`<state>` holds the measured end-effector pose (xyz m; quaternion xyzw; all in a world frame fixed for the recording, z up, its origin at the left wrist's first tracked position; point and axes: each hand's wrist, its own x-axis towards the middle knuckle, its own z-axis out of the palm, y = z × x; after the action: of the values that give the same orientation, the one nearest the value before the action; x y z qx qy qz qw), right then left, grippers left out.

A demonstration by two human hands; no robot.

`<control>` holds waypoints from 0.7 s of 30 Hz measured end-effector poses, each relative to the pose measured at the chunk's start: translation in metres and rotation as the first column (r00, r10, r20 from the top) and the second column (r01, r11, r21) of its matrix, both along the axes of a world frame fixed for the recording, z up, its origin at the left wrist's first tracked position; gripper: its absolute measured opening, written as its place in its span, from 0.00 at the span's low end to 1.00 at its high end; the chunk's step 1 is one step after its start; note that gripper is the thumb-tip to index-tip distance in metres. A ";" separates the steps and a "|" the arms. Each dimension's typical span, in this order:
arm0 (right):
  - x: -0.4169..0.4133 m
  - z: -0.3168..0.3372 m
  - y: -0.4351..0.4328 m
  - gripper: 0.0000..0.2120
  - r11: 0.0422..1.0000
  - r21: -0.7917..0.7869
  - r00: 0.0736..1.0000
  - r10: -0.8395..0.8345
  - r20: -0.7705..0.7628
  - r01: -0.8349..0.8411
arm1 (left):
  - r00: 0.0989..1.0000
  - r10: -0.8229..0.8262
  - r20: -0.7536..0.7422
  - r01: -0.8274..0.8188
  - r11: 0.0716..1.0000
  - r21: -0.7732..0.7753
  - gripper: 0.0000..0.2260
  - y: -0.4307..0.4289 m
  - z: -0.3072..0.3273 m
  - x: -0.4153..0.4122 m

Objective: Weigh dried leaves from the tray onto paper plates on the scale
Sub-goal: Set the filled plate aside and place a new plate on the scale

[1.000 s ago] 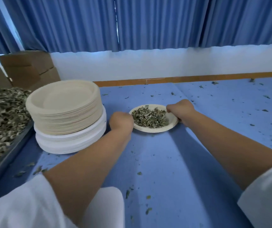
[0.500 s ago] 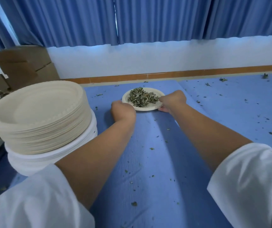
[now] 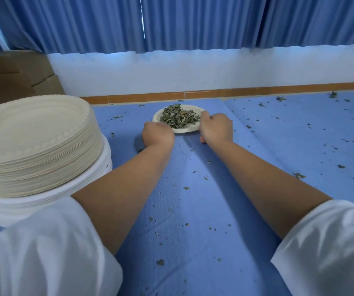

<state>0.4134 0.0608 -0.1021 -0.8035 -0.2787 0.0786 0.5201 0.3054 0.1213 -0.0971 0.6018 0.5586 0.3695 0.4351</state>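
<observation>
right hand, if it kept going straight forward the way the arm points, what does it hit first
The right hand already seems to touch the paper plate of dried leaves. Beyond it lies the table edge, then the wall; depth is unclear.

Bright even daylight, soft shadows, wide-angle bowing

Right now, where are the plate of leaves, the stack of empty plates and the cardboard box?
plate of leaves [image 3: 193,108], head view, bare far rim.
stack of empty plates [image 3: 35,129], head view, top plate's hollow.
cardboard box [image 3: 15,75], head view, front face.
</observation>
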 end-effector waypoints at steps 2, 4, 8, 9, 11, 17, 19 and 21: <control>-0.001 -0.002 0.002 0.20 1.000 -0.012 0.998 0.002 0.062 -0.001 | 1.000 -0.013 0.006 0.014 1.000 -0.022 0.16 0.001 0.002 0.002; 0.000 -0.004 0.003 0.20 0.999 -0.048 0.992 0.012 0.125 -0.005 | 0.999 -0.043 0.026 0.043 0.999 -0.006 0.15 0.005 0.001 0.003; -0.002 -0.005 0.002 0.24 0.996 -0.084 0.979 0.024 0.201 -0.008 | 0.991 -0.080 0.106 0.070 0.993 0.098 0.15 0.003 -0.005 0.003; -0.003 -0.005 0.002 0.24 0.996 -0.090 0.975 0.031 0.222 -0.011 | 0.987 -0.102 0.122 0.089 0.991 0.104 0.14 0.002 -0.006 0.003; -0.009 -0.005 0.000 0.22 0.996 -0.091 0.960 0.042 0.276 -0.017 | 0.980 -0.139 0.139 0.120 0.983 0.137 0.13 -0.001 -0.005 0.003; -0.040 -0.005 -0.014 0.19 0.985 -0.129 0.917 0.153 0.368 -0.113 | 0.965 -0.248 -0.087 0.262 0.939 0.224 0.10 -0.027 0.005 -0.007; -0.052 -0.003 -0.021 0.19 0.983 -0.121 0.922 0.174 0.345 -0.140 | 0.952 -0.270 -0.144 0.300 0.919 0.258 0.10 -0.037 0.010 -0.018; -0.066 0.003 -0.028 0.18 0.981 -0.102 0.937 0.187 0.296 -0.164 | 0.939 -0.284 -0.193 0.331 0.897 0.294 0.10 -0.045 0.019 -0.033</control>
<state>0.3470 0.0330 -0.0989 -0.7971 -0.4226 0.0107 0.4312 0.2727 0.0759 -0.0781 0.7706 0.4186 0.3374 0.3422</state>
